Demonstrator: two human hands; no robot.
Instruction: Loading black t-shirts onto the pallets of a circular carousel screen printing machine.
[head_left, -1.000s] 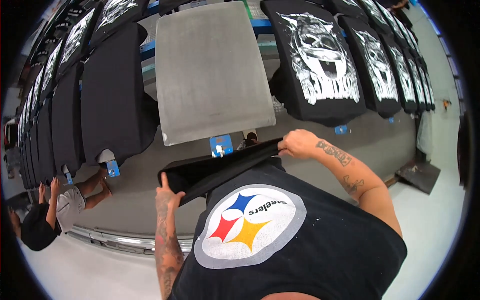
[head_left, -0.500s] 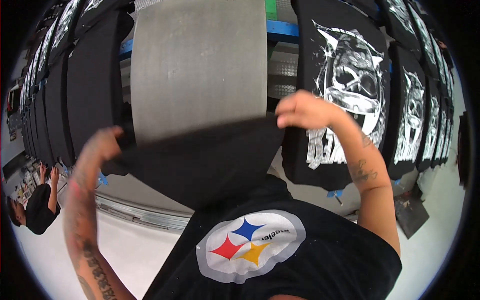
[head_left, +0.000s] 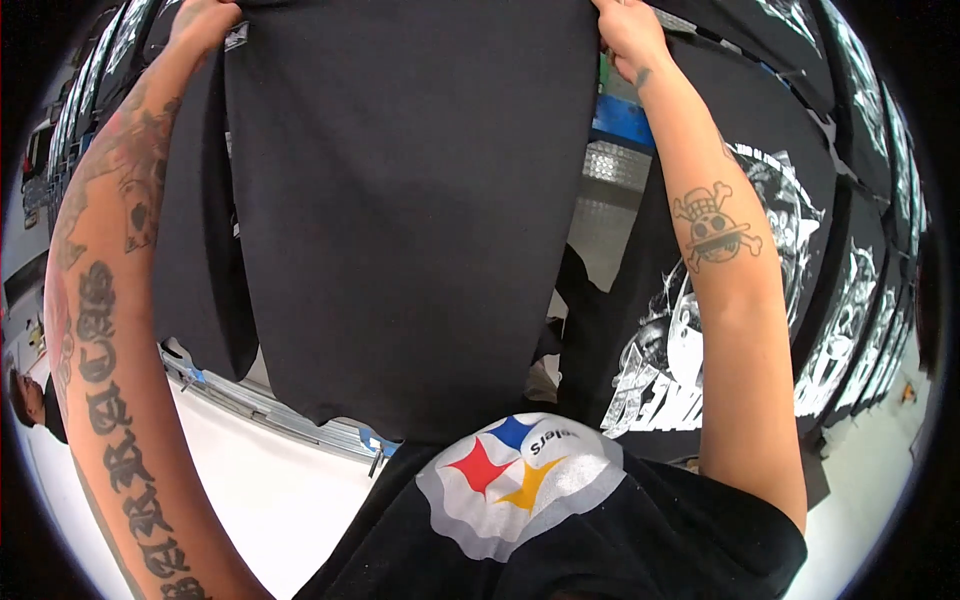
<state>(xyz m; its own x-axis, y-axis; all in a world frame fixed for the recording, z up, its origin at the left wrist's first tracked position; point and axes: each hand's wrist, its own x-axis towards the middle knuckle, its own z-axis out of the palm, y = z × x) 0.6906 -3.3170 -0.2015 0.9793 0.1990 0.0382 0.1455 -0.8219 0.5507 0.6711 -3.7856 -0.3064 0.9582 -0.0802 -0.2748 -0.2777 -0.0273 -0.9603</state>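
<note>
A black T-shirt (head_left: 410,220) lies stretched over the flat board in front of me, hiding the board's grey surface. At the shirt's far left edge, my left hand (head_left: 206,22) is closed on the cloth. My right hand (head_left: 630,38) pinches the far right edge, with its fingertips cut off by the top of the view. Both arms reach straight out, and the cloth between them looks taut. The shirt's near end hangs close to my torso.
To the right, black shirts with white prints (head_left: 680,330) lie on neighbouring boards. A plain black shirt (head_left: 195,250) is on the left one. A blue bar (head_left: 622,120) shows beside my right wrist. A metal rail (head_left: 270,400) runs below. Another person (head_left: 35,402) is at the far left.
Both hands have moved away from me, drawing the black T-shirt over the grey board, which was mostly bare before. The printed shirts on the right have shifted in view.
</note>
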